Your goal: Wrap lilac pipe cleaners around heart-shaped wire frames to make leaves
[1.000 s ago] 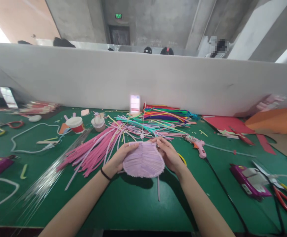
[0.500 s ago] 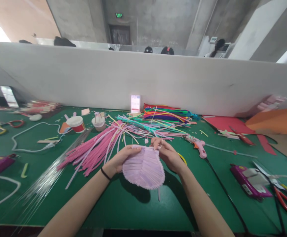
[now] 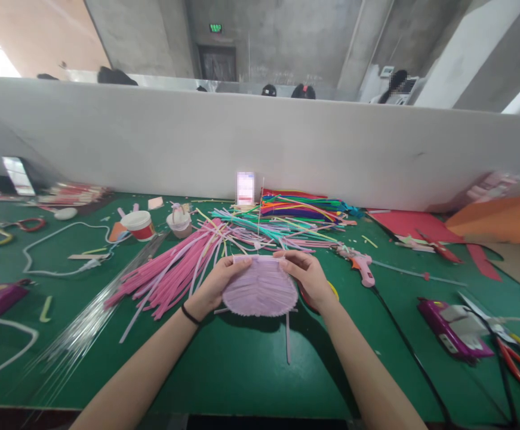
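Note:
Between both hands is a lilac piece made of pipe cleaners [image 3: 260, 289], rounded and ribbed like a petal or leaf. My left hand [image 3: 224, 279] pinches its upper left edge, thumb on top. At the upper right edge, my right hand [image 3: 303, 276] grips it with thumb and fingers. A thin wire with a small pale knob [image 3: 257, 245] rises from the far edge. On the table below lies a loose lilac strip [image 3: 288, 340]. Partly hidden behind my right hand are red and yellow handles [image 3: 333, 291].
Pink pipe cleaners [image 3: 165, 275] and clear thin rods [image 3: 89, 328] lie to the left. Coloured pipe cleaners [image 3: 304, 209] are piled behind. A pink glue gun [image 3: 363, 269], purple power strip [image 3: 452, 331] and pliers with red handles [image 3: 517, 364] are on the right. A white partition [image 3: 174, 140] borders the table.
The lilac piece has tipped flatter, its lower edge rising. Its wire has swung left and stands more upright. My right hand has shifted slightly along the edge.

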Demonstrator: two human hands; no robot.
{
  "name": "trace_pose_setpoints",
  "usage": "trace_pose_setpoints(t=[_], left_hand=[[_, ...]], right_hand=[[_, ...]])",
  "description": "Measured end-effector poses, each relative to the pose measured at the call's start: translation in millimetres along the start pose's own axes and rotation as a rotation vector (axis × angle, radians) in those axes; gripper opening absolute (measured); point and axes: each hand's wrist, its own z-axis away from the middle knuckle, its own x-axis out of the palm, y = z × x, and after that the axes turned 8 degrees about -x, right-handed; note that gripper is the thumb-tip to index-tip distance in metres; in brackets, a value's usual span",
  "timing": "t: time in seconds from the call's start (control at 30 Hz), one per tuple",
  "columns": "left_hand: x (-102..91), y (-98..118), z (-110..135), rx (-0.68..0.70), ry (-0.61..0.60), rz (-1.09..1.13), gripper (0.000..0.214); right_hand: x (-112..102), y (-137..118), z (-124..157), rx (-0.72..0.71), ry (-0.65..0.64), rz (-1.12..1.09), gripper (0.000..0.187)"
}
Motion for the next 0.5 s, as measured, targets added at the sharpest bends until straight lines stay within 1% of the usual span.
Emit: trace_pose_setpoints(t=[0.1,0.2,0.3,0.37,0.43,0.5], left_hand=[[2.3,2,2,0.070,0.068,-0.080,0.031],[5.9,4,5,0.102,0.041,-0.127,0.039],[9.0,3,7,0.108,0.003,-0.165,0.034],[10.7,1,6,0.121,0.003,-0.179,0.030],[11.9,0,6,0.124,0.008,-0.185,0.030],[12.5,1,7,0.112,-0.013,-0.204,0.032]], right_hand=[[-1,5,-3,-0.004,0.065,0.024,0.025],[-2,8,-5,0.009,0.082,0.049,0.027],[-1,9,-5,0.016,0.090,0.106,0.029],[0,11,-5,0.016,0.107,0.164,0.029],[1,13,-6,0.011,0.131,0.220,0.029],[1,15,-7,0.009,0.158,0.256,0.030]])
